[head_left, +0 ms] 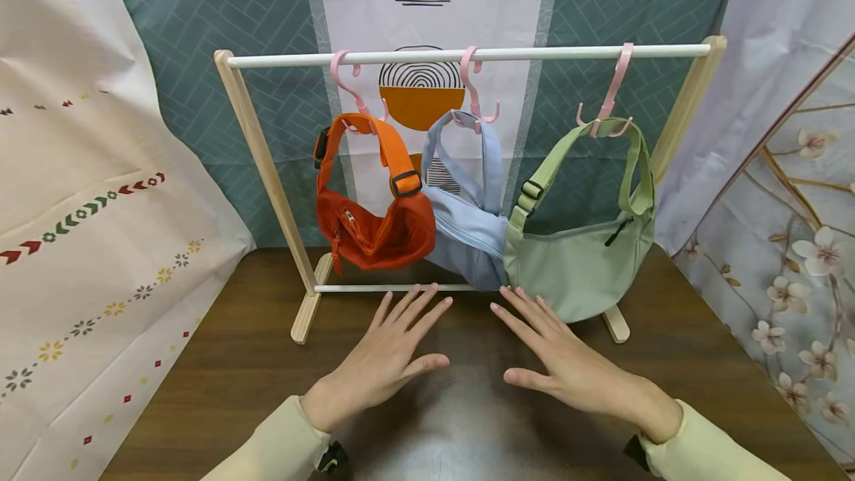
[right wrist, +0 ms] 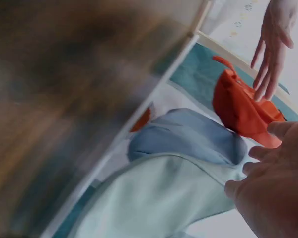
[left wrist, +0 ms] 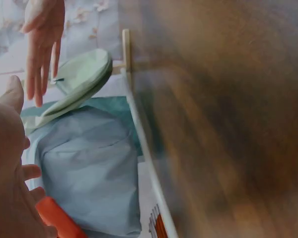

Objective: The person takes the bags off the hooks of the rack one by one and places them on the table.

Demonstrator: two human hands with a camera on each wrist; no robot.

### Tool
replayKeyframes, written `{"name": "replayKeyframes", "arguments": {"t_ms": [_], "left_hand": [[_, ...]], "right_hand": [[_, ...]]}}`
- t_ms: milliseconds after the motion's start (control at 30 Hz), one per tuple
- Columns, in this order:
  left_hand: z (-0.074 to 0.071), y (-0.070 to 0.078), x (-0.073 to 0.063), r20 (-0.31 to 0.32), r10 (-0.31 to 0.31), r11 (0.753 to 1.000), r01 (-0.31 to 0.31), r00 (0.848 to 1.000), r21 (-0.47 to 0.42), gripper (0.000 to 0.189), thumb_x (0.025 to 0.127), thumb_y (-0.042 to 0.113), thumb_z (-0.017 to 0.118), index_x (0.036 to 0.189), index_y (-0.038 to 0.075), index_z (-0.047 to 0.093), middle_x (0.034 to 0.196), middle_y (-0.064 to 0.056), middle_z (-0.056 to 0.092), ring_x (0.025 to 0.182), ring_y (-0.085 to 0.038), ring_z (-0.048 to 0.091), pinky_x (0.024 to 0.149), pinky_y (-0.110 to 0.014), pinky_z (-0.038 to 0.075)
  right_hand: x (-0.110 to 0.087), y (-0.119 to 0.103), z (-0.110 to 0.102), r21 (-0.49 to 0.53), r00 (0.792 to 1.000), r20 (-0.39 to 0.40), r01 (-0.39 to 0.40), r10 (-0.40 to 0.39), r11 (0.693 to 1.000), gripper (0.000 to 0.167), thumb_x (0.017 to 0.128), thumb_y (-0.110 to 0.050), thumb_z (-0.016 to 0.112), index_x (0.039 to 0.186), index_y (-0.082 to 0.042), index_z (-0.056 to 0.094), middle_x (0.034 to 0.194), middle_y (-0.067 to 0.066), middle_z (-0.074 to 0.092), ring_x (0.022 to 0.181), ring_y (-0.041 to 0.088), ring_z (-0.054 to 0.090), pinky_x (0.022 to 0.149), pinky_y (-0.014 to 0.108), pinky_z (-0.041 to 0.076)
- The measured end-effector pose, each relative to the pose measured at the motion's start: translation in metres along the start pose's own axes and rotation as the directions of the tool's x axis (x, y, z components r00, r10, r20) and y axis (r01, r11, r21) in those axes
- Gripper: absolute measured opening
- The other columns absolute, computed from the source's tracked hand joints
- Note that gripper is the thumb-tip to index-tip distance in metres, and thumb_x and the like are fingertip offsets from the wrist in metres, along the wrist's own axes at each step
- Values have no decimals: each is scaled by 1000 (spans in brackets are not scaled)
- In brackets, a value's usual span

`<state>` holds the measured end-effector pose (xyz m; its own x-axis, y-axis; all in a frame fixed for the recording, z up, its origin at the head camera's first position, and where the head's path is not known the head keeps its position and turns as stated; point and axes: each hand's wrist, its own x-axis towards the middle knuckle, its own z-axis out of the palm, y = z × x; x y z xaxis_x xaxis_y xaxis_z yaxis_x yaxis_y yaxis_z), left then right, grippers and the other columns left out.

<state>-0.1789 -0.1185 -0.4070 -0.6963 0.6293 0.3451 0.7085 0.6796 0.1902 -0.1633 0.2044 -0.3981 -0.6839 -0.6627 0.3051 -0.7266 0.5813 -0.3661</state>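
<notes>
Both hands hover over the table in front of a rack, palms down with fingers spread, holding nothing. The left hand [head_left: 384, 355] is below an orange bag [head_left: 374, 228]; the right hand [head_left: 568, 362] is below a green bag [head_left: 581, 266]. Between those two hangs a light blue bag [head_left: 470, 232], turned partly sideways. Each bag hangs by its strap from a pink hook [head_left: 609, 91] on the white top rod [head_left: 534, 54]. In the left wrist view the blue bag [left wrist: 89, 163] fills the middle, beyond the fingers. The right wrist view shows the orange bag [right wrist: 243, 106] past the fingertips.
The rack has pale wooden side posts [head_left: 263, 169] and a low white crossbar [head_left: 374, 289]. It stands on a dark brown wooden table [head_left: 220, 384]. Patterned cloth [head_left: 87, 191] hangs at the left, a green and white curtain behind, and flowered fabric [head_left: 795, 273] at the right.
</notes>
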Motion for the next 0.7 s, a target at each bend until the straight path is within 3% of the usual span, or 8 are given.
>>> {"name": "replayKeyframes", "arguments": {"t_ms": [200,467,700], "left_hand": [[-10,-6,6,-41,-2,999,0,999,-37,77,103,68,35,168,31,18,174,6,9,160,-25,11,124,-63,12],[-23,-15,13,-88,-12,998,6,996,-70,78,102,71,30,168,31,17,174,2,12,159,-30,14,124,-63,9],[-37,-19,20,-154,-3,998,-7,988,-62,80,102,73,26,168,28,22,173,-3,18,159,-33,17,125,-60,7]], "right_hand": [[16,-2,-11,92,1000,6,-27,26,995,86,102,-36,68,169,-27,15,175,-2,4,160,36,3,125,28,-7],[36,-6,-20,139,998,8,-58,57,989,86,102,-38,68,169,-29,14,175,-1,3,161,30,0,125,60,7],[52,-11,-35,147,999,-12,-43,46,988,83,103,-44,63,169,-27,15,175,-2,3,161,28,-3,119,70,15]]}}
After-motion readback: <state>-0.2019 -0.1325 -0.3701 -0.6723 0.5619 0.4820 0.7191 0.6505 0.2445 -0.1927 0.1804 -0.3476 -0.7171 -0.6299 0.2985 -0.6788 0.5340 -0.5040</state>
